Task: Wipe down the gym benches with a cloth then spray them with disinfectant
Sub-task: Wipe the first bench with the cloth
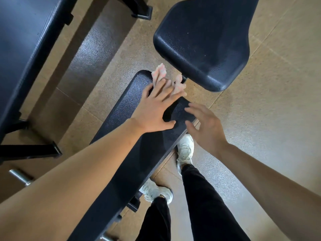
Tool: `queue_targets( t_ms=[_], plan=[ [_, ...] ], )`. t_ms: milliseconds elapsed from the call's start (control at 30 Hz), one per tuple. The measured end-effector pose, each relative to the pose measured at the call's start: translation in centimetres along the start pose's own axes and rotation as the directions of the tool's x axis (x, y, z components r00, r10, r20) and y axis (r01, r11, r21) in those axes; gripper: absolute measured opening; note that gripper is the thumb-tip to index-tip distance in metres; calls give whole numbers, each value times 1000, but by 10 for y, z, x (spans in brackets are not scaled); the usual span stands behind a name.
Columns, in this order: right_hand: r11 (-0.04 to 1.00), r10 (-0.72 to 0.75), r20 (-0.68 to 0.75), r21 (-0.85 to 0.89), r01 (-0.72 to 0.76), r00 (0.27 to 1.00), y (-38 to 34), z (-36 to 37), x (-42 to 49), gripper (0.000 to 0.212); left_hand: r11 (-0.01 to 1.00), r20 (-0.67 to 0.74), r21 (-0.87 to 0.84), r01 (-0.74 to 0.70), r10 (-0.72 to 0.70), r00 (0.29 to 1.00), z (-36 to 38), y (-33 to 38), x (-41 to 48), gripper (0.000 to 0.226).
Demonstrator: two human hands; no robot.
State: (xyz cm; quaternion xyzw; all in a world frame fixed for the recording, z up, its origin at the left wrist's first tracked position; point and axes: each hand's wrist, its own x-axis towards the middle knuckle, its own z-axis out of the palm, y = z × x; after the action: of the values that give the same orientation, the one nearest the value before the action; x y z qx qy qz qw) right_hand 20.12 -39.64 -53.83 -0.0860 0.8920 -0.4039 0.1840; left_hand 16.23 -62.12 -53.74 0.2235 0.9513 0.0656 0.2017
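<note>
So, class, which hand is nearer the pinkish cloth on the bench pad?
Left. The left hand presses its straight fingers on the cloth; the right hand hovers apart from it, over the edge of the bench pad.

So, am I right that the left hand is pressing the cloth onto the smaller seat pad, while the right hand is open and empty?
Not quite: the head view shows the left hand pressing the cloth onto the far end of the long bench pad, not the smaller seat pad beyond it. The right hand is indeed open and empty.
</note>
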Motion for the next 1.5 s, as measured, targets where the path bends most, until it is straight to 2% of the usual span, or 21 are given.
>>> queue_targets(
  t_ms=[67,167,267,367,500,600,833,1033,1100,1133,1167,1200,1267,1333,1367,1500],
  plan=[
    [1000,12,-53,24,-11,999,-10,-6,22,41,1000,-36,-11,19,-19,999,4,5,-7,97],
    [999,-32,-5,4,32,999,-22,-6,58,50,996,-123,-72,59,-68,990,10,13,-21,87],
    [986,-122,189,-91,141,974,-30,5,86,61,977,-177,-128,168,-189,966,17,17,-42,76],
    [977,-57,410,-165,136,910,-34,15,103,68,936,-144,-158,315,-337,930,26,18,-69,76],
    [980,-42,473,-154,129,880,-28,7,109,71,933,-53,-115,340,-347,936,36,19,-89,87],
    [991,4,485,-121,62,875,-20,-8,100,74,935,-31,-125,332,-338,941,37,20,-89,95],
    [981,183,442,-143,-132,878,3,-29,58,72,935,-33,-129,332,-338,940,38,20,-90,95],
    [920,354,336,40,-389,873,16,-19,13,73,938,-12,-102,331,-333,943,37,23,-91,95],
    [855,401,306,213,-473,863,14,-10,1,57,940,-7,-94,329,-331,944,37,23,-93,93],
    [800,434,306,301,-519,847,11,-7,-4,38,940,-9,-95,327,-330,944,38,24,-95,90],
    [727,478,318,381,-571,819,5,-5,-10,20,940,-16,-100,326,-329,944,38,26,-97,87],
    [637,526,340,450,-626,780,-1,-3,-14,14,939,-26,-111,326,-330,944,39,28,-100,82],
    [431,624,396,545,-719,674,-9,5,-25,15,931,-37,-138,339,-347,937,40,36,-110,75],
    [233,685,445,616,-752,577,-15,16,-37,18,910,-47,-174,377,-390,919,44,46,-130,72],
    [171,694,468,632,-756,548,-18,23,-43,18,896,-50,-192,400,-416,908,48,52,-145,72],
    [101,691,508,636,-765,513,-29,54,-65,20,856,-30,-176,486,-498,866,81,68,-223,69]
  ],
)
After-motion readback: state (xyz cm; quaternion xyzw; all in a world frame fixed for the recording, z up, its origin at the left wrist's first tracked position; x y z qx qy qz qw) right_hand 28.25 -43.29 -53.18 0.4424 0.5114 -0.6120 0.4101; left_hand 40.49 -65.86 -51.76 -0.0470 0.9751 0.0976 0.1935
